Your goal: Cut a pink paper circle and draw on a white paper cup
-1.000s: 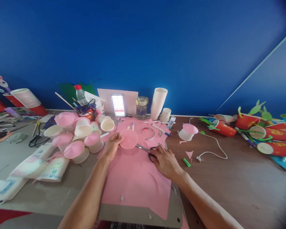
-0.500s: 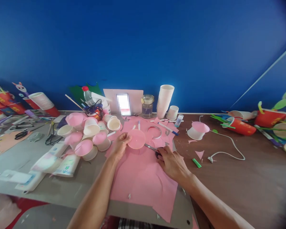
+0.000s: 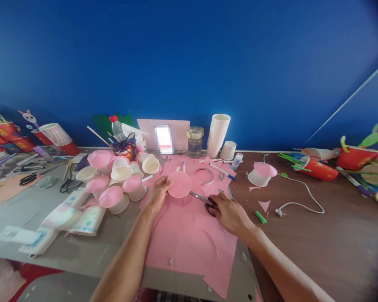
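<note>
The left hand [image 3: 158, 196] pinched one pink paper circle [image 3: 179, 184] in its fingers, over the pink sheets [image 3: 179, 241]. The right hand [image 3: 231, 214] gripped one pair of scissors [image 3: 199, 196], just right. One pink-topped cup [image 3: 260, 178] stood farther right.

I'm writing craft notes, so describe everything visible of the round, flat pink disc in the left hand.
The round, flat pink disc looks thin and papery, with a tiny pale mark near the centre. The left hand pinches its left edge, holding it above pink paper sheets. Black-handled metal scissors point at it; contact is unclear.
</note>
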Motion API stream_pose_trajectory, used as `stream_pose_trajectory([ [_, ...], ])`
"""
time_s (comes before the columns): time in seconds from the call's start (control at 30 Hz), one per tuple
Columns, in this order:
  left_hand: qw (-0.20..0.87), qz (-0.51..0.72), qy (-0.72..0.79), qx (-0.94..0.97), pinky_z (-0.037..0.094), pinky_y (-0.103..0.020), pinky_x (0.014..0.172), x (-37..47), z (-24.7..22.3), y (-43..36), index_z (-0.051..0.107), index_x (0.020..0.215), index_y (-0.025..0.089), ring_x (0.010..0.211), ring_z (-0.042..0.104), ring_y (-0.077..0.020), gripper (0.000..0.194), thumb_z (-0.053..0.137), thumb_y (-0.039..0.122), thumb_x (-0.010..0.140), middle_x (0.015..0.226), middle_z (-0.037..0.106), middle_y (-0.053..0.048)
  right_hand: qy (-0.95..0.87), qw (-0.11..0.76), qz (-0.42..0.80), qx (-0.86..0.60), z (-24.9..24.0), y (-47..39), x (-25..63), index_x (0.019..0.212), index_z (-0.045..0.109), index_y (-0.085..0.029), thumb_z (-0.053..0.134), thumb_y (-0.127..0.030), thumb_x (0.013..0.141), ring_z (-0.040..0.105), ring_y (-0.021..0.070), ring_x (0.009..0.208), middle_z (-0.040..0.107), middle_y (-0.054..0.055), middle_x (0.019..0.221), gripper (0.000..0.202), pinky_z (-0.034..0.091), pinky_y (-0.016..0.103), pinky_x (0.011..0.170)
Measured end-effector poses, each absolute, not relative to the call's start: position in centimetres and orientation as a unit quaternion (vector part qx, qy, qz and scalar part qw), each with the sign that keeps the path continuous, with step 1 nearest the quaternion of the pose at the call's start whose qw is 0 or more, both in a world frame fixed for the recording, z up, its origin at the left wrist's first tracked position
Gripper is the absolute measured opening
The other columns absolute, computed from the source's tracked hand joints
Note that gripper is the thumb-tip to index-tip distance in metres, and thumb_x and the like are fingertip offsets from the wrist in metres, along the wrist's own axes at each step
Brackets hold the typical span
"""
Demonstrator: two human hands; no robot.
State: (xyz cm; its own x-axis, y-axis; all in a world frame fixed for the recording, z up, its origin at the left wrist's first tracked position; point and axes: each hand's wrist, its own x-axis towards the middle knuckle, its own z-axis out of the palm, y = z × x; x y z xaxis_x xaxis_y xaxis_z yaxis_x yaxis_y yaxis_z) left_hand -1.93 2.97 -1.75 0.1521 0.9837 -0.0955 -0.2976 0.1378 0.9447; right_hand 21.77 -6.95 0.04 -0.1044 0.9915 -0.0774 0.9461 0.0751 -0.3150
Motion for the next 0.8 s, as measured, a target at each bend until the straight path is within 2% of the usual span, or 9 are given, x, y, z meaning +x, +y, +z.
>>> stream_pose_trajectory([
  [0.1, 0.64, 0.513, 0.408, 0.403, 0.039, -0.021, 0.06, -1.9, -1.7, 3.0, 0.063, 0.077, 0.016, 0.062, 0.053, -0.009, 0.029, 0.079, 0.033, 0.059, 0.069, 0.062, 0.004, -0.716, 0.13, 0.187, -0.66, -0.5, -6.8, 22.5, 0.112, 0.059, -0.018, 0.048, -0.014, 0.083, 0.062, 0.0223, 0.091, 0.061, 0.01, 0.107, 0.031, 0.042, 0.029, 0.074],
  [0.2, 0.649, 0.518, 0.402, 0.385, 0.039, -0.02, 0.059, -2.0, -1.4, 2.9, 0.062, 0.074, 0.016, 0.061, 0.053, -0.0084, 0.027, 0.079, 0.032, 0.059, 0.069, 0.062, 0.004, -0.687, 0.222, 0.258, -0.642, -0.6, -6.6, 23.3, 0.107, 0.062, -0.018, 0.048, -0.012, 0.08, 0.061, 0.0202, 0.094, 0.064, 0.008, 0.103, 0.031, 0.042, 0.029, 0.079],
  [0.33, 0.663, 0.527, 0.386, 0.366, 0.043, -0.021, 0.063, -2.0, -1.0, 2.8, 0.062, 0.074, 0.017, 0.067, 0.057, -0.0092, 0.027, 0.078, 0.032, 0.06, 0.073, 0.064, 0.003, -0.594, 0.32, 0.385, -0.63, 0.3, -6.4, 24.2, 0.1, 0.065, -0.019, 0.056, -0.024, 0.076, 0.055, 0.016, 0.073, 0.062, 0.003, 0.085, 0.026, 0.042, 0.028, 0.067],
  [0.47, 0.668, 0.534, 0.377, 0.355, 0.044, -0.02, 0.065, -1.8, -0.8, 2.7, 0.061, 0.073, 0.017, 0.068, 0.058, -0.0084, 0.024, 0.078, 0.029, 0.061, 0.073, 0.065, 0.003, -0.453, 0.402, 0.613, -0.507, 1.2, -6.6, 24.3, 0.1, 0.065, -0.017, 0.071, -0.041, 0.067, 0.046, 0.0116, 0.065, 0.057, 0.003, 0.081, 0.04, 0.036, 0.024, 0.056],
  [0.6, 0.668, 0.534, 0.377, 0.356, 0.045, -0.02, 0.066, -1.6, -0.8, 2.5, 0.062, 0.073, 0.017, 0.07, 0.06, -0.0093, 0.024, 0.079, 0.028, 0.06, 0.072, 0.065, 0.003, -0.387, 0.411, 0.728, -0.39, 1.4, -7.0, 23.6, 0.092, 0.066, -0.017, 0.079, -0.044, 0.062, 0.039, 0.0086, 0.06, 0.051, 0.001, 0.076, 0.042, 0.035, 0.022, 0.054],
  [0.8, 0.657, 0.54, 0.38, 0.364, 0.045, -0.021, 0.07, -1.6, -0.9, 2.5, 0.06, 0.073, 0.018, 0.073, 0.06, -0.0106, 0.024, 0.078, 0.03, 0.061, 0.072, 0.064, 0.003, -0.435, 0.369, 0.715, -0.405, 1.2, -7.6, 22.9, 0.101, 0.064, -0.016, 0.069, -0.047, 0.076, 0.042, 0.0081, 0.058, 0.06, 0.005, 0.081, 0.041, 0.033, 0.02, 0.049],
])
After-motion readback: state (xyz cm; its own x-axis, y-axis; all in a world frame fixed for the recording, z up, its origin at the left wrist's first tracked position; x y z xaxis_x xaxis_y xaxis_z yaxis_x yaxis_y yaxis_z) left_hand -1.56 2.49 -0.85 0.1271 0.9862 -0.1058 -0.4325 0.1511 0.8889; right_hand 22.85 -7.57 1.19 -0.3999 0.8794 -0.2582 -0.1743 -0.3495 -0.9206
